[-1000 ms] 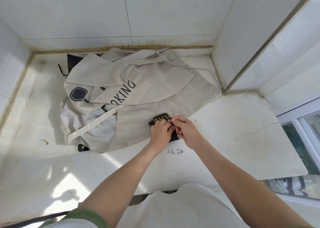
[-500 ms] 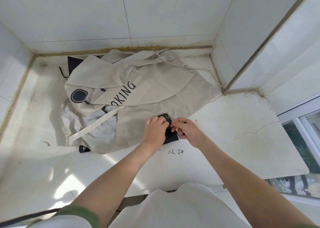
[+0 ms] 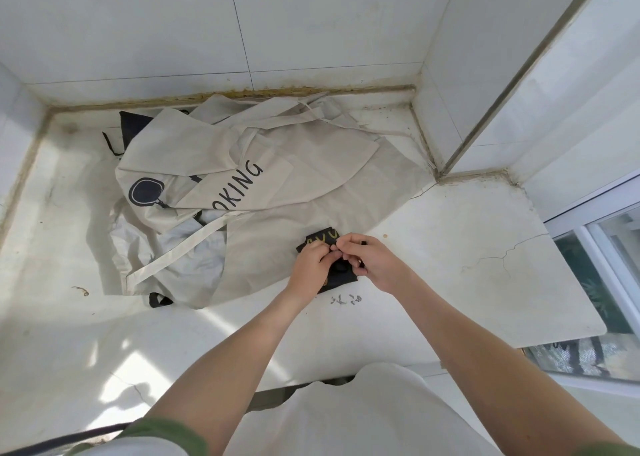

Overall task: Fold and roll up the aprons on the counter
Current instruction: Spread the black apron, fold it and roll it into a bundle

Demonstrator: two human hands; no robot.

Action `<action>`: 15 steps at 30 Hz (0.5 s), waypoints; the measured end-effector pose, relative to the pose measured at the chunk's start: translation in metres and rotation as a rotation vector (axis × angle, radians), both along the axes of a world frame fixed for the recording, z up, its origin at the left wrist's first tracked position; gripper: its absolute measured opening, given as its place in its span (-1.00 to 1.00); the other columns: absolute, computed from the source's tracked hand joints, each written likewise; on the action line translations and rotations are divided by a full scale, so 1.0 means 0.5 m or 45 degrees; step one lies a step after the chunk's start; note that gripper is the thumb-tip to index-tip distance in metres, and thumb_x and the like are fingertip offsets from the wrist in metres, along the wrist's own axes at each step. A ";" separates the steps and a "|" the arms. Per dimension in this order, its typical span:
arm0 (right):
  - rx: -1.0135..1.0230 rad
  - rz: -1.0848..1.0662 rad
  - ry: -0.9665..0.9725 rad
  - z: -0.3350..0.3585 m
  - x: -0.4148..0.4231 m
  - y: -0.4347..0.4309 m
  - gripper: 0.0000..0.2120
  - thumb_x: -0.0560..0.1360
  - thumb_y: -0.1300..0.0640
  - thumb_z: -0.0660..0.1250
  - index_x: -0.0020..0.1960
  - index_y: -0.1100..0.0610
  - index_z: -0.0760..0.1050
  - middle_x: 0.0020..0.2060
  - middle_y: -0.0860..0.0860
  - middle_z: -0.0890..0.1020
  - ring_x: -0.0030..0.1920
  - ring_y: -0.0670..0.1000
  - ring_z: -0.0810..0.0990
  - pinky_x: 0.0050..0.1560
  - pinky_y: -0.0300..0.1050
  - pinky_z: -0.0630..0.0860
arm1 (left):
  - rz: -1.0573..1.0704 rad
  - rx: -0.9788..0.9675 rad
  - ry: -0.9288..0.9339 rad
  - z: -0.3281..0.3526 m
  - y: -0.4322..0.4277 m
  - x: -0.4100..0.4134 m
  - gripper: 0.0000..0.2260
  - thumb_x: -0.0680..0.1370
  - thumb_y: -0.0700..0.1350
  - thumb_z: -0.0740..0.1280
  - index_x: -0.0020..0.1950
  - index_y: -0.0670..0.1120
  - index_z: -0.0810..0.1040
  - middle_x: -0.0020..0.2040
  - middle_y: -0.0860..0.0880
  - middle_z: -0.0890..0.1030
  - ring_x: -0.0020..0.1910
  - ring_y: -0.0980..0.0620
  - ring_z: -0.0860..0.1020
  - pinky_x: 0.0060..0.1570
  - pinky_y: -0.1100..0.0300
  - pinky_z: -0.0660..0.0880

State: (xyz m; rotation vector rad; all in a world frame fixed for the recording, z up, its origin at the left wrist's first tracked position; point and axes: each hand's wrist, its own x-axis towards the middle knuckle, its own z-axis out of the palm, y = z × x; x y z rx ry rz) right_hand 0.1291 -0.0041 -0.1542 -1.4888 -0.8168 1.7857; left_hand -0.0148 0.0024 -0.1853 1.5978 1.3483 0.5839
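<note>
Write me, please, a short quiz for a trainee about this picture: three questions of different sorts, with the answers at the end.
1. True or false: the left hand and the right hand both touch the black bundle.
2. Which letters can be read on the beige apron? A) OKING B) CHEF C) KITCHEN
3. Fill in the missing word: the crack in the counter lies to the ____ of the hands.

Key: 1. True; the fingers of both hands are curled on it. 2. A. 3. Right.
</note>
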 end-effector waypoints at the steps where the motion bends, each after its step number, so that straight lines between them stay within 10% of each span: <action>1: -0.001 -0.005 -0.005 0.000 0.001 0.000 -0.87 0.57 0.23 0.27 -0.12 0.18 0.56 -0.42 -0.02 0.40 -0.47 -0.12 0.28 -0.51 -0.27 0.11 | -0.023 -0.024 -0.003 0.004 0.004 -0.001 -0.80 0.61 -0.20 0.26 -0.12 -0.23 0.62 -0.25 0.02 0.42 -0.14 0.03 0.41 -0.17 0.29 0.28; 10: 0.001 -0.147 0.077 -0.010 -0.013 -0.006 -0.90 0.56 0.24 0.28 -0.02 0.16 0.58 -0.45 -0.04 0.37 -0.49 -0.14 0.28 -0.51 -0.29 0.14 | 0.003 -0.525 -0.454 0.023 0.021 -0.032 -0.80 0.66 -0.13 0.17 -0.02 -0.14 0.56 -0.21 -0.04 0.45 -0.17 0.10 0.43 -0.06 0.32 0.36; 15: -0.002 -0.197 0.077 -0.005 -0.020 -0.006 -0.88 0.56 0.21 0.28 -0.10 0.18 0.58 -0.39 0.00 0.51 -0.47 -0.10 0.30 -0.52 -0.28 0.14 | 0.171 -0.373 -0.451 0.022 0.011 -0.030 -0.89 0.61 -0.25 0.25 0.02 -0.06 0.51 -0.29 -0.02 0.55 -0.29 0.18 0.52 -0.13 0.32 0.45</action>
